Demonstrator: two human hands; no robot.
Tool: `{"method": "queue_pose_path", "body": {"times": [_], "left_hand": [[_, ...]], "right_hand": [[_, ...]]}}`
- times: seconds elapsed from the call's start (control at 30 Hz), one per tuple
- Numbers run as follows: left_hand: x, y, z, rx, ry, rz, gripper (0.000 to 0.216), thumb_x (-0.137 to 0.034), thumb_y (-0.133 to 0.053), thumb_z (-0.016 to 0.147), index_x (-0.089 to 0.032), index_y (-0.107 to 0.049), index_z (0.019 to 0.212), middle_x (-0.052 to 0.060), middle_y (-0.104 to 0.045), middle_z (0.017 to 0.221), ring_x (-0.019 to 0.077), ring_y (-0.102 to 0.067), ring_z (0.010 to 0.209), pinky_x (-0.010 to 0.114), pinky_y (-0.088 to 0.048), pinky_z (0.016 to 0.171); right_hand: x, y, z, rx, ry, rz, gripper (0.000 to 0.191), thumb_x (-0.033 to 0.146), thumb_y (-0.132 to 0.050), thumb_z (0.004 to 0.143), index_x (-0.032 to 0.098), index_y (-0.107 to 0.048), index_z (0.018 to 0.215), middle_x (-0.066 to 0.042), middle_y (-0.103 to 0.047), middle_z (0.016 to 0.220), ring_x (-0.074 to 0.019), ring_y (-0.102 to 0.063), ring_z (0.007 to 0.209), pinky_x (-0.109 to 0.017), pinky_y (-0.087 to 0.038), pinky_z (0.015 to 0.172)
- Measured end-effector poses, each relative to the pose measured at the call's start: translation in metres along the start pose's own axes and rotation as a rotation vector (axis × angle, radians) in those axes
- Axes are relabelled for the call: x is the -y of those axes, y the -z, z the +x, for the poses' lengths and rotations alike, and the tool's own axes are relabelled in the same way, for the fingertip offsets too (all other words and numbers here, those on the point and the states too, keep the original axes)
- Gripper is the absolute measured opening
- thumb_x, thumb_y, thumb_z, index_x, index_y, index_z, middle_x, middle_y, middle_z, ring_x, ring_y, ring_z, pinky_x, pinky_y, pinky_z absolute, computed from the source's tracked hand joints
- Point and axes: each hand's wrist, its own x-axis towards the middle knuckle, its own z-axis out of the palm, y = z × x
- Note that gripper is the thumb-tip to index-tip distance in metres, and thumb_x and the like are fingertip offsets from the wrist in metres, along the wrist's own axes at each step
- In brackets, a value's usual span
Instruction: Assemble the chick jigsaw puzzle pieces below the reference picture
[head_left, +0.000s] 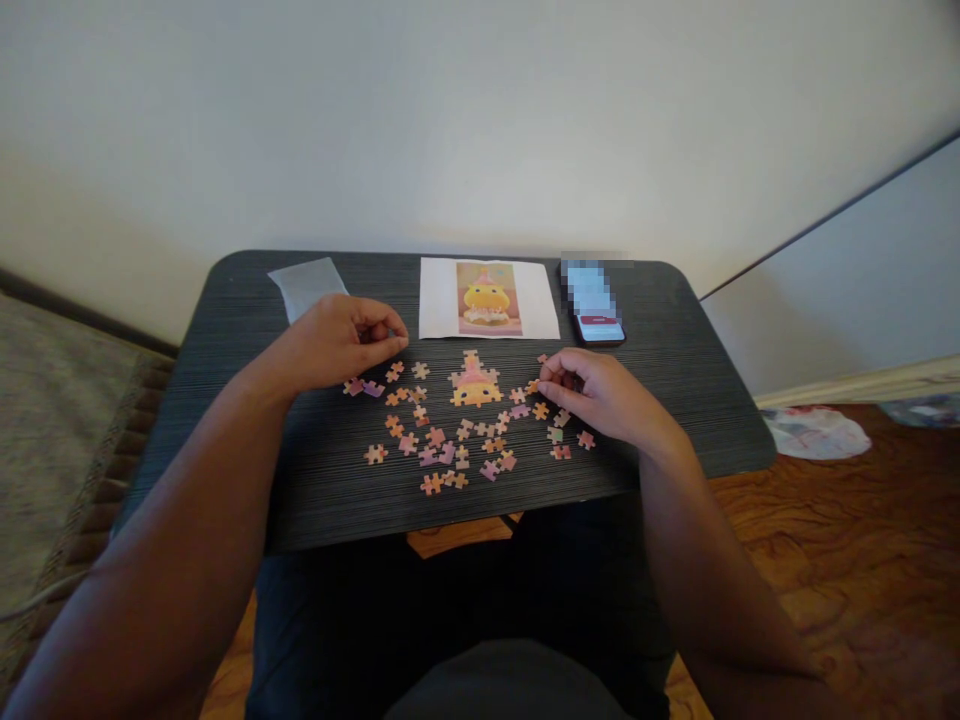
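On the dark table, a partly joined puzzle (475, 382) shows a yellow face under a pink hat. Loose puzzle pieces (435, 437) in orange, pink, purple and green lie around its sides and front. My right hand (604, 395) is right of the joined part, its thumb and forefinger pinched at the edge of an orange puzzle piece (532, 387). Above the left-hand loose pieces is my left hand (337, 340), fingers curled and thumb tip against the forefinger; whatever may be between them is too small to see.
A paper sheet with a printed picture (487, 298) of the yellow figure lies behind the puzzle. To its right is a phone (600, 318) with a lit screen. A clear plastic bag (307, 282) lies back left. The table (712, 400) stands against a white wall.
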Motion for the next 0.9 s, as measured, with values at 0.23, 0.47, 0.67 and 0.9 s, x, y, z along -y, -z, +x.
{"method": "queue_pose_path", "body": {"times": [0.23, 0.47, 0.67, 0.9], "left_hand": [[0.003, 0.0, 0.002, 0.001, -0.015, 0.014, 0.03, -0.048, -0.078, 0.099, -0.02, -0.085, 0.104, 0.002, -0.075, 0.072, 0.0155, -0.061, 0.063, 0.032, -0.044, 0.063], [-0.003, 0.0, 0.001, -0.013, 0.002, -0.003, 0.032, -0.05, -0.078, 0.097, -0.019, -0.085, 0.104, 0.004, -0.076, 0.072, 0.0172, -0.063, 0.064, 0.033, -0.045, 0.064], [-0.006, -0.003, 0.0, -0.044, -0.042, -0.026, 0.029, -0.046, -0.078, 0.1, -0.018, -0.086, 0.101, 0.003, -0.074, 0.071, 0.0147, -0.059, 0.062, 0.031, -0.043, 0.06], [-0.035, -0.016, -0.009, -0.059, -0.219, -0.234, 0.02, -0.036, -0.081, 0.102, -0.018, -0.087, 0.095, 0.001, -0.069, 0.062, 0.0098, -0.052, 0.051, 0.025, -0.036, 0.049]], "right_hand": [[0.003, 0.001, -0.005, -0.041, -0.06, 0.171, 0.022, 0.042, -0.078, 0.109, 0.025, -0.073, 0.096, -0.002, -0.078, 0.096, -0.0211, -0.069, 0.085, -0.038, -0.052, 0.079], [0.011, -0.007, -0.008, -0.108, -0.117, 0.526, 0.026, 0.046, -0.092, 0.097, 0.026, -0.076, 0.098, 0.0, -0.074, 0.088, -0.0171, -0.062, 0.076, -0.033, -0.051, 0.069], [0.029, -0.017, -0.016, -0.101, -0.065, 0.57, 0.035, 0.042, -0.088, 0.104, 0.029, -0.088, 0.136, -0.002, -0.086, 0.101, -0.0175, -0.074, 0.083, -0.033, -0.06, 0.075], [0.041, -0.045, -0.017, -0.299, -0.033, 0.669, 0.022, 0.041, -0.097, 0.098, 0.029, -0.092, 0.116, 0.0, -0.088, 0.09, -0.0145, -0.075, 0.069, -0.029, -0.062, 0.061]]}}
